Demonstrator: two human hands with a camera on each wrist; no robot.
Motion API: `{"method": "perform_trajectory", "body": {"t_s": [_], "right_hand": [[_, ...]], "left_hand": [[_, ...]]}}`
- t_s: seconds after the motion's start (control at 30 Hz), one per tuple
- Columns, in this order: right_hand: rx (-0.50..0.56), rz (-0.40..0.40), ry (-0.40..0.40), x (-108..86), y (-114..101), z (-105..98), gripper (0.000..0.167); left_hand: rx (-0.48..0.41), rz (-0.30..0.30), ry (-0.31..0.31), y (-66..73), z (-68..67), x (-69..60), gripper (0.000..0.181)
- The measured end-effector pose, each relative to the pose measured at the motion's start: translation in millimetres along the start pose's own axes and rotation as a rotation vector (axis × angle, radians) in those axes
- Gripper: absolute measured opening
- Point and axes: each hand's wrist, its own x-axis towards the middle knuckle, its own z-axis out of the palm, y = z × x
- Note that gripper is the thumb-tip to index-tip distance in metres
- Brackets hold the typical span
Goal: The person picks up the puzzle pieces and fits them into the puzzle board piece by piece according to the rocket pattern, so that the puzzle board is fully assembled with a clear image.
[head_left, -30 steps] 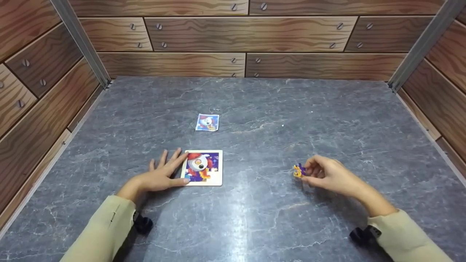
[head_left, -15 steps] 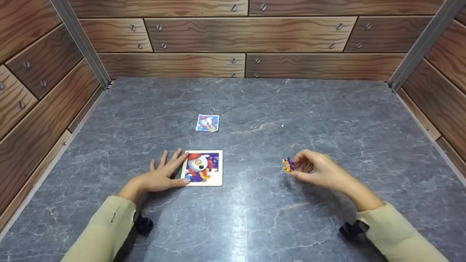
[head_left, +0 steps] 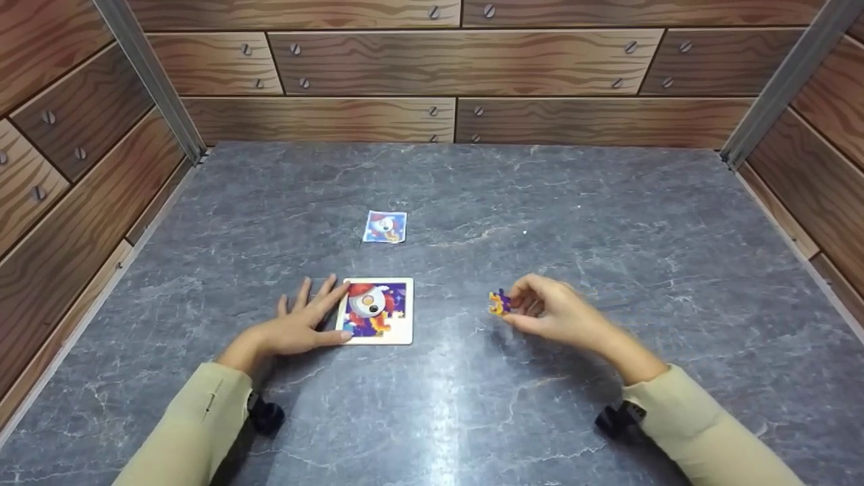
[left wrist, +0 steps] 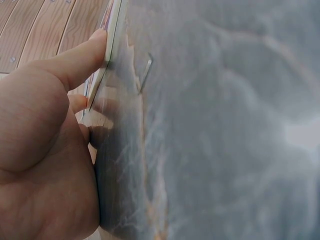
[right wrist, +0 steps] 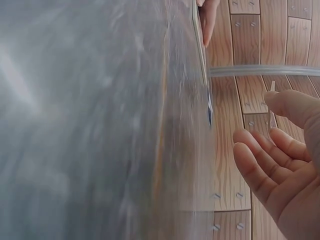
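Note:
A square jigsaw puzzle board [head_left: 399,332] with a pale frame lies on the table, its picture of a white, red-capped character partly filled; a bare pale patch shows at its lower right. My left hand [head_left: 297,327] rests along the board's left side, thumb and a fingertip on the frame, fingers spread. To the right of the board, my right hand [head_left: 557,310] pinches a purple and yellow puzzle piece [head_left: 498,302] between thumb and fingers, held above the table. In the right wrist view the piece [right wrist: 272,117] appears as a thin edge.
Behind the board lies a small printed picture card [head_left: 385,227] with a similar character. The grey marbled table [head_left: 607,223] is enclosed by wood-patterned walls [head_left: 459,64] at the back and sides. Each wrist carries a black camera [head_left: 617,420].
My right hand has moved left toward the board, carrying the puzzle piece. The left hand and the board have stayed in place.

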Motion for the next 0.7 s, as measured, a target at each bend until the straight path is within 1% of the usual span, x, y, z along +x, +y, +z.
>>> {"method": "perform_trajectory", "body": {"t_s": [0.17,0.27,0.43,0.53,0.7], "right_hand": [[0.009,-0.017,-0.001,8.9,-5,10,0.023],[0.018,-0.012,-0.013,12.8,-9,15,0.024],[0.031,0.001,-0.041,18.4,-14,22,0.025],[0.029,-0.004,-0.056,23.2,-17,26,0.025],[0.017,-0.017,-0.081,32.3,-23,34,0.025]], "left_hand": [[0.004,0.011,0.000,-0.4,-0.1,0.0,0.086],[0.003,0.021,0.003,-0.3,0.0,0.1,0.086],[0.008,0.008,0.002,0.7,-0.1,0.8,0.086],[0.007,-0.006,-0.001,1.2,-0.4,0.4,0.086],[0.007,-0.005,0.000,0.7,0.0,-0.5,0.087]]}}
